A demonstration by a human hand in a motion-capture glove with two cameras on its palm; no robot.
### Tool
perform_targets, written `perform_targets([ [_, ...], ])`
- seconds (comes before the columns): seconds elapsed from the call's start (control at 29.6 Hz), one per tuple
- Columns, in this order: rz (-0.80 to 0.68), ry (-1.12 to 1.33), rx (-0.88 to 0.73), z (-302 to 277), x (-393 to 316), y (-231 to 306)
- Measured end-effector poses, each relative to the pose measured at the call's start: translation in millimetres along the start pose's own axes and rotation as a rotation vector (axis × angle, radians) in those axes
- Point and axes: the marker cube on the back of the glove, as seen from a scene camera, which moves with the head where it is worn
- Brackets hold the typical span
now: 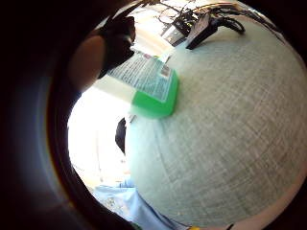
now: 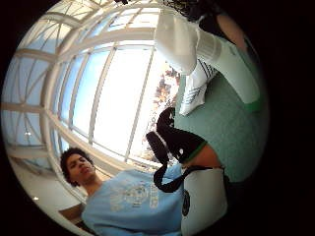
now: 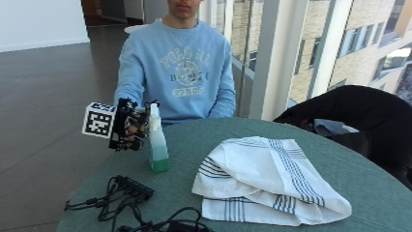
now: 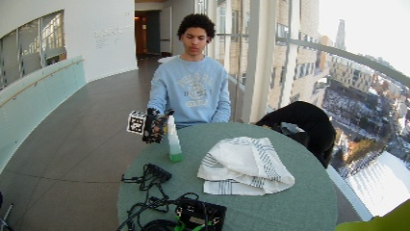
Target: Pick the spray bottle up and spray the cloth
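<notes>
1 spray bottle (image 3: pixel 157 140), upright on table (image 3: pixel 360 183), gloved right hand (image 3: pixel 130 124) grasping its neck for lifting; 1 cloth (image 3: pixel 267 179) just beside.

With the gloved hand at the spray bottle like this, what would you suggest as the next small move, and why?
Probably lift the spray bottle and turn its nozzle toward the cloth: the right hand grips its upper part, yet its green base appears to rest on the table beside the cloth.

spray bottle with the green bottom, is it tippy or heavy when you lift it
The spray bottle is tall and narrow on a small base, so it would probably tip easily if nudged near the top. Green liquid shows only near its bottom, so it is likely light. The gloved right hand holds it high up by the neck, so it may swing a little when lifted.
</notes>
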Motion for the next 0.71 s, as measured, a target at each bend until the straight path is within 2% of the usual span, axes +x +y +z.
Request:
perform_targets([
  [0.17, 0.041, -0.018, -0.034, 10, 16, -20],
  [0.71, 0.011, -0.008, -0.041, 40, 28, -53],
])
